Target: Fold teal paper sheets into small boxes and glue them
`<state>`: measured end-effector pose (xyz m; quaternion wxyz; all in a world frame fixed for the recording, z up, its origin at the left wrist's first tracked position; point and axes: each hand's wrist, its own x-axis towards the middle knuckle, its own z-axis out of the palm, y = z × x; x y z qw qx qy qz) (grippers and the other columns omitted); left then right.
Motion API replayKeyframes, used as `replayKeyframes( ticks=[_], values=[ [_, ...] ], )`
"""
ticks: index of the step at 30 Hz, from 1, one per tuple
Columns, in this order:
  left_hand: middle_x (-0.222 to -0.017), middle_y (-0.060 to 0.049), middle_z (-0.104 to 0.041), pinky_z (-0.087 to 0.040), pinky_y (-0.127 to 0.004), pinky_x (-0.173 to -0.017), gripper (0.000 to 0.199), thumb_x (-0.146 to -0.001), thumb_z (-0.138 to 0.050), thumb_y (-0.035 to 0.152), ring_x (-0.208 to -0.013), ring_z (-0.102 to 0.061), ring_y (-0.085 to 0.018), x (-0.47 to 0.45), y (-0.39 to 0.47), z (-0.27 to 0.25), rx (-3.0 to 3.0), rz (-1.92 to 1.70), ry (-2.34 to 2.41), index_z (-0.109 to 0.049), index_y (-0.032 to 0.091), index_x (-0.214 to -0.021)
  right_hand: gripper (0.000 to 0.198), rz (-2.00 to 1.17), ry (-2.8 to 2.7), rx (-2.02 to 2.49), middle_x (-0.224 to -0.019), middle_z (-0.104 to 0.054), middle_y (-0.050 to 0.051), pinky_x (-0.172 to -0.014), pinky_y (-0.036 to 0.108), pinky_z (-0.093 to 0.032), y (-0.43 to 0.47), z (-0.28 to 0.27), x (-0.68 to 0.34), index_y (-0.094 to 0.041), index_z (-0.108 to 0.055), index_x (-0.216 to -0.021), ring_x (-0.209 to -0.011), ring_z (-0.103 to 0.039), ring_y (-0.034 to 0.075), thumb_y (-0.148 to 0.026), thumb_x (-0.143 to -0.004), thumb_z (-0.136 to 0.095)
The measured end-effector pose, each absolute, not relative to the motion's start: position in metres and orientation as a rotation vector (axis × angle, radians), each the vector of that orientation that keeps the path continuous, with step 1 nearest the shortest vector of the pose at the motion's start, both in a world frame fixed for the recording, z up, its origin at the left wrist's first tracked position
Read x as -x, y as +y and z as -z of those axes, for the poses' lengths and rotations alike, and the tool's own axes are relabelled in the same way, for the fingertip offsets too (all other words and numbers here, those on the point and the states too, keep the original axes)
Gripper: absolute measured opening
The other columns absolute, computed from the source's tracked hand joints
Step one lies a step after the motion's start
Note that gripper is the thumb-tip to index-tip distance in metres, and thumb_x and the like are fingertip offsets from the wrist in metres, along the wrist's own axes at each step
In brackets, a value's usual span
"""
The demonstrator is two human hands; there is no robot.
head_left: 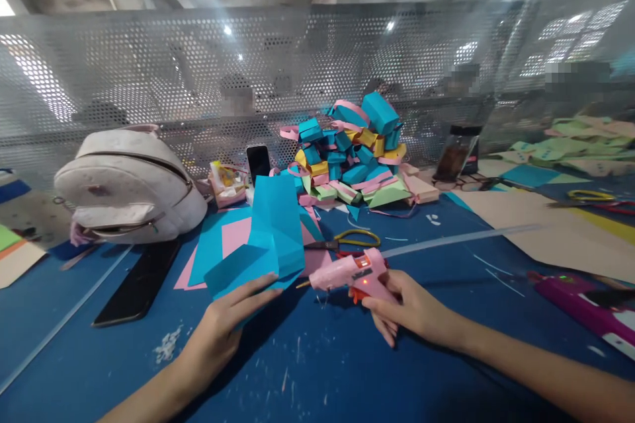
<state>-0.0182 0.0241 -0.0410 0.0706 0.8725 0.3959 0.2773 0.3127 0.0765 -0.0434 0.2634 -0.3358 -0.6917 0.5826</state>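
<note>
Left hand [231, 314] is clamped on folded blue paper [278, 228]; pink glue gun [342, 272] is gripped by right hand [409, 307], hands apart.

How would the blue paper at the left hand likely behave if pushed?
The blue paper is probably very light, being thin sheet. It seems stiff enough to hold its shape: its tall panel stands up above the left hand. Its creases, though, would likely let it fold further under a push.
</note>
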Motion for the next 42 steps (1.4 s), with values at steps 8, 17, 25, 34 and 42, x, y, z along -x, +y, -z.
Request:
replayKeyframes(
  ticks=[8,17,25,34,42],
  values=[
    [-0.149,-0.005,-0.047,-0.048,-0.030,-0.105,0.053,-0.096,-0.033,0.006,-0.133,-0.050,-0.019,0.023,0.023,0.051,-2.691,-0.750,1.113,-0.047,0.029,-0.141,0.032,-1.562,-1.856,1.019,-0.045,-0.047,-0.007,-0.044,0.021,-0.034,0.068,0.048,-0.309,-0.015,-0.053,-0.090,-0.039,-0.041,0.008,-0.048,-0.089,-0.054],
    [-0.148,-0.004,-0.049,-0.047,-0.032,-0.107,0.049,-0.097,-0.033,0.007,-0.134,-0.049,-0.018,0.020,0.020,0.049,-2.643,-0.769,1.101,-0.050,0.029,-0.137,0.031,-1.566,-1.868,0.970,-0.050,-0.045,-0.008,-0.045,0.022,-0.033,0.065,0.046,-0.306,-0.017,-0.051,-0.094,-0.042,-0.040,0.008,-0.048,-0.090,-0.053],
    [-0.147,-0.004,-0.050,-0.045,-0.028,-0.108,0.047,-0.098,-0.035,0.009,-0.134,-0.049,-0.017,0.021,0.022,0.052,-2.649,-0.780,1.091,-0.051,0.029,-0.137,0.030,-1.530,-1.929,0.957,-0.051,-0.042,-0.009,-0.045,0.022,-0.035,0.064,0.046,-0.305,-0.017,-0.049,-0.093,-0.042,-0.040,0.008,-0.047,-0.091,-0.052],
    [-0.149,-0.004,-0.048,-0.045,-0.031,-0.108,0.045,-0.099,-0.036,0.013,-0.135,-0.048,-0.020,0.021,0.019,0.047,-2.580,-0.758,1.095,-0.050,0.030,-0.138,0.031,-1.505,-1.926,0.984,-0.053,-0.043,-0.008,-0.046,0.022,-0.035,0.065,0.048,-0.306,-0.019,-0.046,-0.091,-0.044,-0.041,0.009,-0.049,-0.091,-0.052],
    [-0.149,-0.002,-0.048,-0.047,-0.032,-0.107,0.051,-0.096,-0.034,0.007,-0.133,-0.050,-0.020,0.021,0.021,0.049,-2.583,-0.764,1.118,-0.049,0.032,-0.137,0.031,-1.461,-1.948,1.015,-0.052,-0.043,-0.008,-0.048,0.024,-0.035,0.062,0.043,-0.307,-0.020,-0.044,-0.085,-0.044,-0.040,0.009,-0.050,-0.092,-0.048]
  ],
)
